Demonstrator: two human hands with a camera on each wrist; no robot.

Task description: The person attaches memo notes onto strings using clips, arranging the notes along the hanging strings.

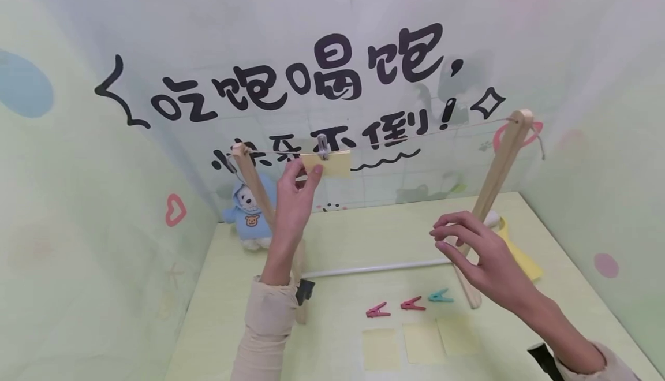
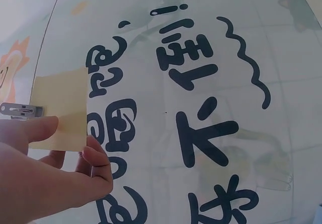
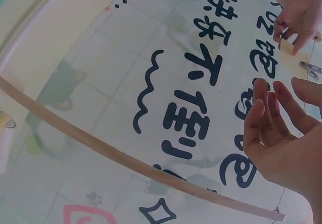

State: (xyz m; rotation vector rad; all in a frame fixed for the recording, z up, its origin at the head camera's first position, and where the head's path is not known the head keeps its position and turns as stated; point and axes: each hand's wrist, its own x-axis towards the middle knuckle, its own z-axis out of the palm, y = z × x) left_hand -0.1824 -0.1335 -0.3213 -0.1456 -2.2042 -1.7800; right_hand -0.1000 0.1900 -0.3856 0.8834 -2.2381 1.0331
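A yellow paper note (image 1: 337, 165) hangs from a string (image 1: 457, 128) under a grey clothespin (image 1: 322, 146). My left hand (image 1: 294, 196) pinches the note's left part, thumb on the near face and fingers behind. The left wrist view shows the thumb close beside the clothespin (image 2: 22, 110), which bites the note's edge. Held in the air in front of the right wooden post (image 1: 501, 164), my right hand (image 1: 480, 251) has loosely bent fingers around nothing. In the right wrist view it appears below the note (image 3: 292, 55), apart from it.
The string spans two wooden posts, joined low down by a white rod (image 1: 374, 268). Two pink clothespins (image 1: 413, 303) and a teal one (image 1: 440, 295) lie on the table above three yellow notes (image 1: 381, 349). A blue-clad plush toy (image 1: 251, 210) sits behind the left post; a yellow object (image 1: 519, 254) lies right.
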